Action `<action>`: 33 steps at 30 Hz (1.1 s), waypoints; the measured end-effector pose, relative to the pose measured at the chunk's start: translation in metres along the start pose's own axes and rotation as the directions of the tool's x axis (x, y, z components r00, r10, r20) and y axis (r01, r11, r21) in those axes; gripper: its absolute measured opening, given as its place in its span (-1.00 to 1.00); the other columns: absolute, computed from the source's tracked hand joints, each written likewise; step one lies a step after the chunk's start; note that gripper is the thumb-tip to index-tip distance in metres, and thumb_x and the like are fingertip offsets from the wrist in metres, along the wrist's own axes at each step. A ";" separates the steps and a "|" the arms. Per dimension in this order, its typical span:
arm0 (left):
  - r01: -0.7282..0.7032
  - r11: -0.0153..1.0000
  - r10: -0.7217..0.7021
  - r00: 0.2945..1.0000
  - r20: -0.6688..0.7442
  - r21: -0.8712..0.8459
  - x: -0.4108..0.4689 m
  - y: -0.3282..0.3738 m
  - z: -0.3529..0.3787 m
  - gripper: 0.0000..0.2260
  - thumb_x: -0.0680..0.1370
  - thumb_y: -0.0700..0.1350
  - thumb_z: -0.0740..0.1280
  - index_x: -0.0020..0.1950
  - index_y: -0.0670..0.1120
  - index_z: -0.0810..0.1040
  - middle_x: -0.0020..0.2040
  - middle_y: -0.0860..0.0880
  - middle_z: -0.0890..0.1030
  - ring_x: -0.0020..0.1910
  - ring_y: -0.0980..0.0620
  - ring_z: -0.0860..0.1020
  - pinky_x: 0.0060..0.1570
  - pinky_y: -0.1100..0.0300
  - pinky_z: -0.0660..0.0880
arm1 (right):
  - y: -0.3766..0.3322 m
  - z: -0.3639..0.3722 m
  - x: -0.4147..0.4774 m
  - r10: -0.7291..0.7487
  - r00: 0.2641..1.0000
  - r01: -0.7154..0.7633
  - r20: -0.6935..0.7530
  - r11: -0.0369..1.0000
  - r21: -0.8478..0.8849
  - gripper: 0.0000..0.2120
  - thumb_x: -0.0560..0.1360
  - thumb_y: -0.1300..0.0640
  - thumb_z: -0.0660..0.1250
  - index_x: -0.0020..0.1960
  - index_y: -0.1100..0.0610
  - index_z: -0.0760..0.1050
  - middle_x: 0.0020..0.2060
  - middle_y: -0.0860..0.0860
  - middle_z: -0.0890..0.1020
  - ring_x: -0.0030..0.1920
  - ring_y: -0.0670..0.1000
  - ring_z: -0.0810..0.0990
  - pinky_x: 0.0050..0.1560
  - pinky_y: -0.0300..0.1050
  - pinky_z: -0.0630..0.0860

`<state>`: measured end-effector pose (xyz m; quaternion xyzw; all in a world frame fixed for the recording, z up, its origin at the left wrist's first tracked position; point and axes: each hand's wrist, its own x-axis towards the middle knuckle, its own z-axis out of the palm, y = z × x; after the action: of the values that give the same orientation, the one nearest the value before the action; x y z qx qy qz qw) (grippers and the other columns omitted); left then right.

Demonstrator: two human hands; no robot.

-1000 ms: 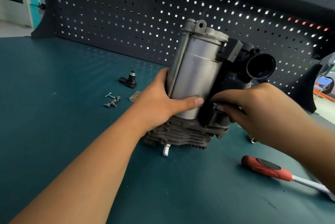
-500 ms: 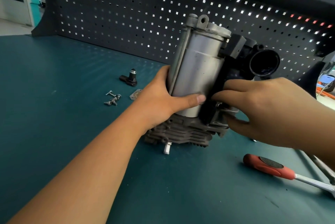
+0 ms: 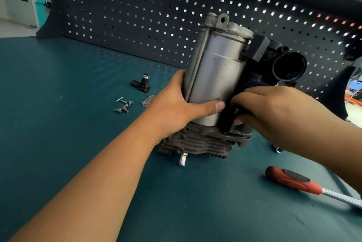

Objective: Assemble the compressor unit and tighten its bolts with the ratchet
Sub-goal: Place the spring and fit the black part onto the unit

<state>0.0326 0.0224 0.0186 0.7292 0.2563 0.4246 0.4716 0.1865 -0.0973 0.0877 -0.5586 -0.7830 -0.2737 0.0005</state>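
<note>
Now | left hand (image 3: 176, 108) grips compressor (image 3: 215, 73) | right hand (image 3: 274, 108) pinches black housing (image 3: 254, 77) | ratchet (image 3: 293, 180) nearby

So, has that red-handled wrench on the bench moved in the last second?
No. The wrench lies just as far right of the loose screws and the compressor as it did; only the camera shifted slightly.

The compressor unit (image 3: 215, 61) is being shown in dull silver-grey on its cylinder (image 3: 213, 85), matt black on its housing (image 3: 256, 69) and dark grey-brown on its ribbed base (image 3: 195, 141). The ratchet (image 3: 311, 187) is being seen with a red handle, black inlay and chrome shank. The bench mat (image 3: 58, 134) is being rendered in finely dotted deep teal, the pegboard (image 3: 137, 16) in charcoal, gridded with square holes, white-lit, a few red.
</note>
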 end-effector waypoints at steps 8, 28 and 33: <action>0.003 1.000 -0.003 1.000 -0.001 0.007 0.000 -0.001 0.000 -0.24 0.07 0.32 0.48 0.22 0.26 0.32 0.02 0.31 0.58 0.00 0.34 0.56 0.04 0.29 0.48 | -0.004 -0.008 0.007 0.045 0.995 -0.052 0.088 0.996 0.077 -0.74 0.52 0.08 0.19 0.01 0.25 0.53 -0.16 0.13 0.57 -0.13 0.20 0.55 -0.09 0.11 0.47; 0.009 1.000 -0.009 1.000 0.004 0.021 0.000 0.000 -0.001 -0.17 0.05 0.33 0.47 0.28 0.22 0.31 0.08 0.27 0.57 0.04 0.29 0.56 0.13 0.19 0.50 | -0.018 -0.006 0.002 0.356 0.932 -0.356 0.064 0.870 0.340 -0.77 0.52 0.24 0.26 0.09 0.10 0.63 -0.43 -0.25 0.41 -0.45 -0.43 0.43 -0.25 -0.33 0.33; 0.010 1.000 -0.011 1.000 0.002 0.022 0.000 0.000 0.000 -0.20 0.04 0.34 0.46 0.24 0.25 0.32 0.06 0.28 0.58 0.04 0.28 0.56 0.13 0.19 0.49 | -0.018 -0.008 0.004 0.394 0.915 -0.396 0.083 0.844 0.362 -0.80 0.53 0.21 0.28 0.07 0.08 0.64 -0.45 -0.31 0.36 -0.46 -0.51 0.37 -0.28 -0.56 0.35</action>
<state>0.0322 0.0226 0.0188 0.7333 0.2642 0.4185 0.4662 0.1666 -0.1019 0.0878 -0.6980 -0.6887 -0.1129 0.1602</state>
